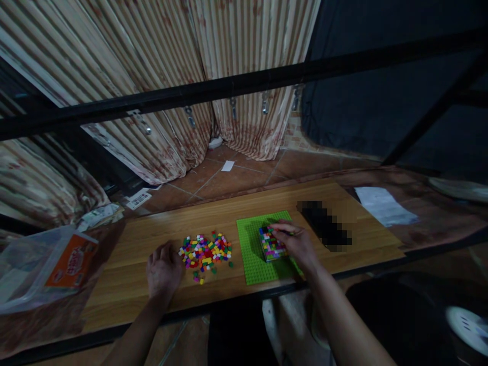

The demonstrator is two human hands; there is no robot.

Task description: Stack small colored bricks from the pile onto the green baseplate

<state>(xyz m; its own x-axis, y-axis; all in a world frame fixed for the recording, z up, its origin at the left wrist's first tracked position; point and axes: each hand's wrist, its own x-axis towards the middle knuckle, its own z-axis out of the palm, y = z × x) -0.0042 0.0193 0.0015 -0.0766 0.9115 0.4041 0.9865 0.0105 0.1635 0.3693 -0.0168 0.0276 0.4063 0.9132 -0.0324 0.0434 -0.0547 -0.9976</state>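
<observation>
Bare forearms (338, 307), right hand (273, 229) seemingly clamped on blocky plastic bricks (271, 249), left hand (163, 269) loosely fisted

We see a smooth, wood-grained brown tabletop (133, 264) with a soft sheen. The green rectangular plastic baseplate (250, 256) before us looks rough with studs, while the small multicoloured plastic bricks (206, 252) seem smooth. We also see a clear, glossy plastic tub (23, 290), pleated beige cloth curtains (152, 56), a wrinkled white paper sheet (385, 206) and smooth reddish-brown floor tiles (213, 179).
</observation>
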